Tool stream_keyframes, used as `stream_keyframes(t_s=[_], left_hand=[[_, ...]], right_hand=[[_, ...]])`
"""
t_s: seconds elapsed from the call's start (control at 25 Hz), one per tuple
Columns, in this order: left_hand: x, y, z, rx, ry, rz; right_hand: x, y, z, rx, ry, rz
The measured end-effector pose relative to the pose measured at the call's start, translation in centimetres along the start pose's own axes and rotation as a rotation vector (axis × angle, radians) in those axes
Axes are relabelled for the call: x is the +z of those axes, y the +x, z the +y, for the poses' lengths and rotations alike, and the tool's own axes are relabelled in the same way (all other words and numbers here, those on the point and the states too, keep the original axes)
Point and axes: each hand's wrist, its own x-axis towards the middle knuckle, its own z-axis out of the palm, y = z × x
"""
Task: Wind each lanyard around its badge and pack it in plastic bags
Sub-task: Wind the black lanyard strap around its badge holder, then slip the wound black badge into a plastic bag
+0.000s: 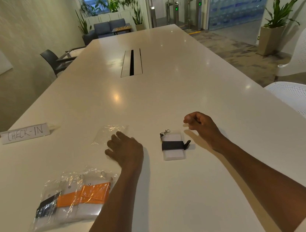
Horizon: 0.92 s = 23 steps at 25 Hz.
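Three bagged badges (72, 198) lie by your left forearm, a wound badge (172, 145) waits unbagged between your hands, left hand (124, 149) spread on the empty bag (108, 133), right hand (201, 124) loosely curled, empty.

- "CHECK-IN", handwritten in dark capitals, stands on a white paper sign (25, 133) lying on the white table (165, 99) near its left edge.
- Far beyond the table's far end, 2 small green lit symbols (176, 8) show on the entrance gates; their shape is too small to read.
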Motion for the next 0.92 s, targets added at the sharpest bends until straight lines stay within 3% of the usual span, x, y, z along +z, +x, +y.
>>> stream_keyframes(t_s=[0.2, 0.44, 0.76, 0.92], left_hand=[[-0.5, 0.4, -0.1, -0.011, 0.096, 0.045], [-0.7, -0.2, -0.6, 0.061, -0.033, 0.108], [-0.9, -0.7, -1.2, -0.057, -0.682, 0.182], [-1.4, -0.4, -1.4, -0.153, -0.845, 0.166]], right_hand=[[0.1, -0.3, 0.7, -0.001, 0.031, 0.085], [0.2, -0.8, 0.7, 0.014, 0.043, 0.148], [1.7, -0.6, -1.4, 0.071, 0.013, 0.196], [3.9, -1.1, -5.0, 0.052, 0.145, 0.163]])
